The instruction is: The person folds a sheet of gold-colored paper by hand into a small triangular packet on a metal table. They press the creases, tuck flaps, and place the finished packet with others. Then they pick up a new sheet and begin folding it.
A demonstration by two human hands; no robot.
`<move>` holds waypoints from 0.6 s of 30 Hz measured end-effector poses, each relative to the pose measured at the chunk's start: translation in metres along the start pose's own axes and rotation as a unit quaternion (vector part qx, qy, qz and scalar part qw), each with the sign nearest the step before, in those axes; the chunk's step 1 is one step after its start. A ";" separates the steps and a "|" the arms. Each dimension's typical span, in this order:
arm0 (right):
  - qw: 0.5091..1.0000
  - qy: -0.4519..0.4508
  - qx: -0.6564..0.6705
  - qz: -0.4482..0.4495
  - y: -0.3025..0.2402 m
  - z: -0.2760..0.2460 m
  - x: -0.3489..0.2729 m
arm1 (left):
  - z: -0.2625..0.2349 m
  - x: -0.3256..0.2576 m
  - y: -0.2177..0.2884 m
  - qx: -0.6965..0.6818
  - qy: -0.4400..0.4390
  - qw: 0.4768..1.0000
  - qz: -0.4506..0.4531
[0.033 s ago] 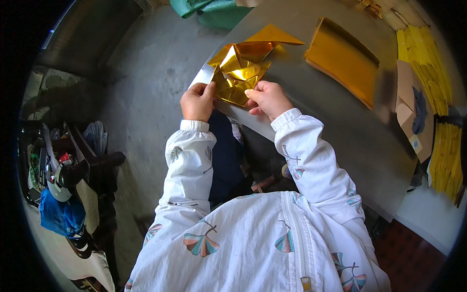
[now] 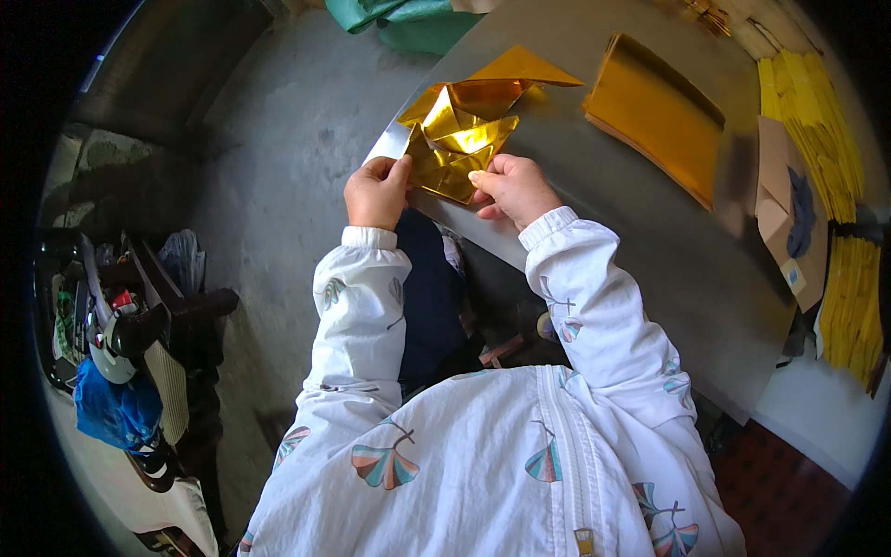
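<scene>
At the near edge of the grey table (image 2: 650, 241) both hands grip a folded piece of gold paper (image 2: 459, 139): the left hand (image 2: 376, 190) pinches its left corner between thumb and fingers, and the right hand (image 2: 512, 188) pinches the near right edge, likely holding the creases in shape. A stack of gold sheets (image 2: 654, 116) lies near on the right, with bundles of yellow paper (image 2: 817, 121) well beyond, seemingly kept within reach

One head-worn fisheye looks steeply down (close) over the grey table (image 2: 650, 251).
</scene>
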State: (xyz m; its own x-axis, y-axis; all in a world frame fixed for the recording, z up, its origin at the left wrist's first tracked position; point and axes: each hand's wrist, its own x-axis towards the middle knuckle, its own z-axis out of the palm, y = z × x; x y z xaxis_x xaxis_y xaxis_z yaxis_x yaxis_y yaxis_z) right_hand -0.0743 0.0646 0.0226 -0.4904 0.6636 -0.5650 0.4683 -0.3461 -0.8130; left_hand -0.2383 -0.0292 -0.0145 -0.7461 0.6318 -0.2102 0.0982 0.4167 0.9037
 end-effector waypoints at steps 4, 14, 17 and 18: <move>0.999 0.018 -0.047 0.019 -0.005 0.004 0.002 | -0.007 0.007 0.003 0.066 0.018 0.997 -0.028; 0.995 0.052 -0.087 0.011 -0.005 0.011 0.009 | 0.013 -0.025 -0.007 0.365 0.020 0.873 0.323; 0.994 0.055 -0.097 0.018 -0.006 0.010 0.006 | 0.017 -0.028 -0.013 0.453 -0.018 0.849 0.271; 0.992 0.053 -0.108 0.021 -0.007 0.011 0.005 | 0.017 -0.028 -0.014 0.478 -0.009 0.838 0.263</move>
State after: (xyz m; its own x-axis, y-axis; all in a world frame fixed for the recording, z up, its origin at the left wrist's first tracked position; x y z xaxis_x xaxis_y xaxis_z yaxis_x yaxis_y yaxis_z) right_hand -0.0879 0.0627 0.0240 -0.3920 0.7217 -0.5705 0.6396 -0.2320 -0.7329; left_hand -0.2075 -0.0421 -0.0275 -0.4237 0.8991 0.1100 0.9000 0.4042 0.1633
